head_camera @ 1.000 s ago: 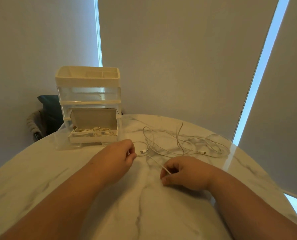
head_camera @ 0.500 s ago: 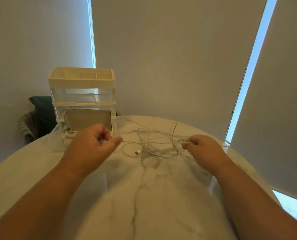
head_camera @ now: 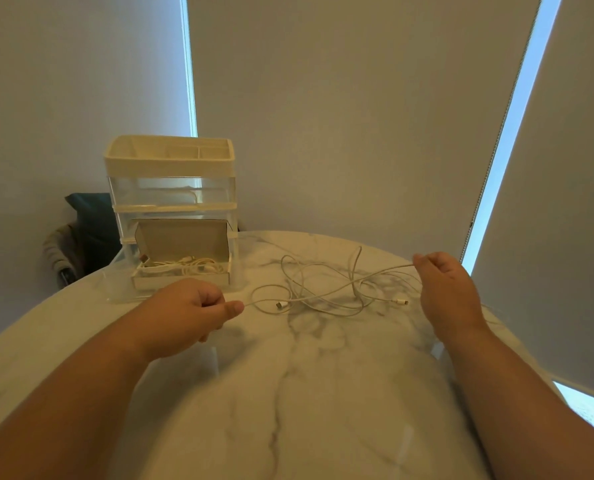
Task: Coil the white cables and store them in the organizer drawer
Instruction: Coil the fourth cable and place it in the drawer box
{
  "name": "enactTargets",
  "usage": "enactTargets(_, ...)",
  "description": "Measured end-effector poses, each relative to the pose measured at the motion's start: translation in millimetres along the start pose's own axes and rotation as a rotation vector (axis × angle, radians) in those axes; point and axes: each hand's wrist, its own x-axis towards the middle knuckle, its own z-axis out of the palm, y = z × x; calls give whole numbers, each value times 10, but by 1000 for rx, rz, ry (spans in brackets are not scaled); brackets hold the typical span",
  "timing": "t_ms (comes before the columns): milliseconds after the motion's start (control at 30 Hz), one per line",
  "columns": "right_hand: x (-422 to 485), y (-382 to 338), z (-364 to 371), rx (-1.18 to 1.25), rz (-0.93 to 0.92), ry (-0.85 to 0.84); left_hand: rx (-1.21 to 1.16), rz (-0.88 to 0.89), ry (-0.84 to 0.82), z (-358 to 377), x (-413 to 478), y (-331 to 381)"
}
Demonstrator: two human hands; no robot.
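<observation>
Head view: the left hand (head_camera: 191,310) pinches a strand of the white cables (head_camera: 281,305) between thumb and curled fingers. The right hand (head_camera: 447,289) pinches another strand, raised off the table (head_camera: 288,393). The rest lies tangled between them. Behind the left hand, the organizer's (head_camera: 171,174) bottom drawer (head_camera: 122,292) stands open, holding a box (head_camera: 181,237) of coiled cables

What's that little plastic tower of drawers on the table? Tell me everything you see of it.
The organizer stands upright at the far left of the marble table. It has a cream open top tray split into compartments, above clear drawers framed by cream bands. The bottom drawer is pulled out and holds an open cardboard box with white cables inside. The upper drawers look shut. The left hand is just in front; I see no contact.
</observation>
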Motion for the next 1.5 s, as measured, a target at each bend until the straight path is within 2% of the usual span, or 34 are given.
enactTargets(100, 26, 37, 32, -81, 48, -93, -253, 12, -1, 12, 0, 7)
enactTargets(200, 5, 58, 80, -240, 6, -110, -554, -71, -97, 42, -32, 126)
enactTargets(267, -82, -37, 96, -229, -118, -72, -737, -98, -178, 89, -57, 232)
enactTargets(367, -408, -294, 178, -153, -476, -78, -800, -72, -228, 197, -96, 352)
enactTargets(433, -669, -407, 296, -224, -699, -195, -792, -40, -231, 243, -125, 425)
enactTargets(467, -765, -415, 365, -273, -754, -288, -802, -30, -241, 259, -136, 453)
enactTargets(567, -868, -339, 542, -304, -684, -554, -890, -27, -292, 282, -158, 497)
enactTargets(633, -841, -318, 577, -242, -640, -607, -945, -10, -332, 281, -173, 516)
enactTargets(833, -734, -307, 526, 12, -396, -447, -1137, 6, -426, 285, -182, 552)
enactTargets(1000, -715, -272, 526, 61, -312, -404, -1109, 1, -402, 320, -156, 546)
enactTargets(1133, -703, -253, 534, 9, -329, -363, -1109, 40, -363, 342, -178, 553)
enactTargets(1267, -740, -277, 533, 61, -347, -330, -1138, 47, -358, 325, -194, 591)
enactTargets(1367, -789, -317, 524, 24, -436, -292, -1117, 37, -355, 328, -200, 609)
enactTargets(1500, -804, -328, 523, -154, -601, -231, -1100, 30, -379, 350, -210, 623)
